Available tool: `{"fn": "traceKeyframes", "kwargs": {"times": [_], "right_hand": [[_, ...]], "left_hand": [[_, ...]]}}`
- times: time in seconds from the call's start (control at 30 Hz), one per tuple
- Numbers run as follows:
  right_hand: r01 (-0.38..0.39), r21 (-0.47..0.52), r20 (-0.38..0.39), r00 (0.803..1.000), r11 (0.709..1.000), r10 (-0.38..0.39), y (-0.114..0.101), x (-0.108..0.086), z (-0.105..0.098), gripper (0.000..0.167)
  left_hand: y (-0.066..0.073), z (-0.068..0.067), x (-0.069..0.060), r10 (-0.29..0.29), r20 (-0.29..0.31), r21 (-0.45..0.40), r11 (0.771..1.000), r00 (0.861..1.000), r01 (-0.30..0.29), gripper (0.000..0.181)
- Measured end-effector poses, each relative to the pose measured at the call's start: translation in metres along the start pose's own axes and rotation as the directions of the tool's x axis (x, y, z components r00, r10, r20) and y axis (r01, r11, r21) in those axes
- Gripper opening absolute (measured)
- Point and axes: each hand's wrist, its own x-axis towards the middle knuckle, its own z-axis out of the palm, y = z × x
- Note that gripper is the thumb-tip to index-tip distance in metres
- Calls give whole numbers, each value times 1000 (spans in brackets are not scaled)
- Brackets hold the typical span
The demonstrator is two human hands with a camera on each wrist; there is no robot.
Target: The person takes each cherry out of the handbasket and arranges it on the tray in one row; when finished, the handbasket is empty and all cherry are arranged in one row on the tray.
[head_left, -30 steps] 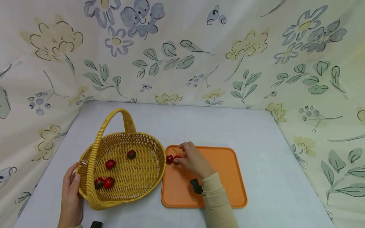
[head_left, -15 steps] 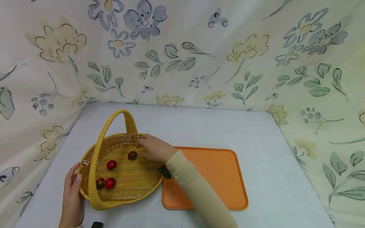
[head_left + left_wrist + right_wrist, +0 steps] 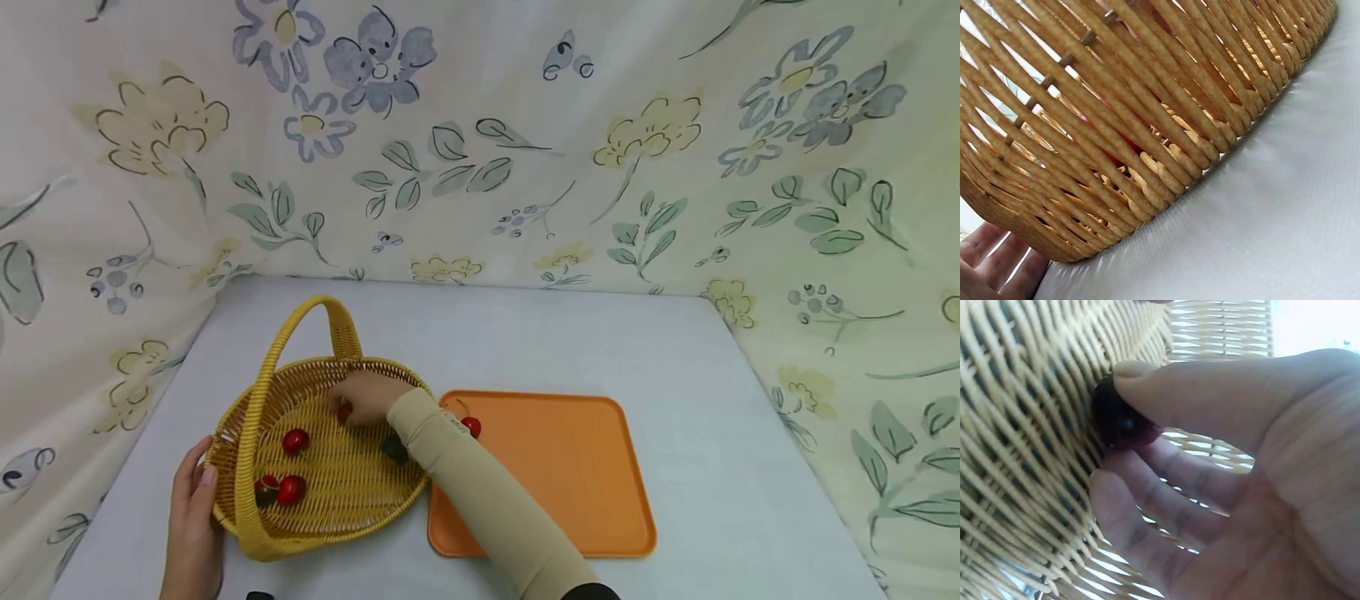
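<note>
Inside the yellow wicker basket [image 3: 337, 533], my right hand [image 3: 372, 396] pinches a dark red cherry [image 3: 1119, 419] between thumb and fingers, low against the woven bottom. My left hand [image 3: 192, 517] rests against the outside of the basket's left end; its fingers [image 3: 1004, 265] touch the wicker in the left wrist view. Other cherries lie in the basket: a red cherry [image 3: 296, 441] in the middle left, and a brighter cherry [image 3: 291, 490] beside a darker cherry [image 3: 266, 490] near the handle. On the orange tray [image 3: 555, 475] a red cherry [image 3: 471, 426] with a stem shows just past my sleeve.
The basket's tall arched handle [image 3: 253, 442] rises over its left part. The tray stands close to the basket's right side, with my right forearm across its left part. A white cloth [image 3: 712, 450] covers the table, and a floral curtain [image 3: 480, 125] hangs behind.
My right hand has moved left from the cherries on the tray into the basket and now holds the dark cherry there. The left hand stays at the basket.
</note>
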Motion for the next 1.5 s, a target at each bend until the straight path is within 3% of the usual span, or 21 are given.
{"fn": "traceKeyframes", "kwargs": {"times": [0.3,0.4,0.53,0.63,0.77,0.9,0.97,1.07,1.17,1.5], "right_hand": [[-48,-30,-20,999,998,48,-1,-9,-3,21],[-15,13,-61,998,1000,16,-11,-24,-15,20],[41,94,-177,984,995,-24,-23,-58,-34,26],[79,186,-300,954,979,-20,-23,-100,-46,30],[82,335,-449,890,939,83,-7,-157,-44,31],[3,472,-479,840,882,254,16,-192,-21,31],[-34,525,-471,820,851,324,25,-204,-6,29],[-97,544,-473,785,834,400,35,-215,15,28],[-164,509,-479,762,845,437,42,-219,33,28],[-259,466,-479,730,846,487,64,-205,65,27]], "left_hand": [[-1,2,2,-2,18,27,1000,1000,2,49],[-3,1,3,-20,7,37,999,1000,20,50],[-5,-1,1,-36,-25,29,999,999,37,50],[-5,1,-1,-33,-28,12,999,999,34,49],[-6,0,-2,4,-16,-11,1000,1000,-4,48],[-6,-5,-2,30,-30,-35,999,999,-31,48],[-6,-7,-1,14,-43,-39,999,999,-16,48],[-5,-6,2,-7,-46,-33,999,999,5,49],[-5,-4,3,-6,-37,-33,999,999,5,49],[-3,-2,3,-4,-7,-97,995,1000,3,48]]}}
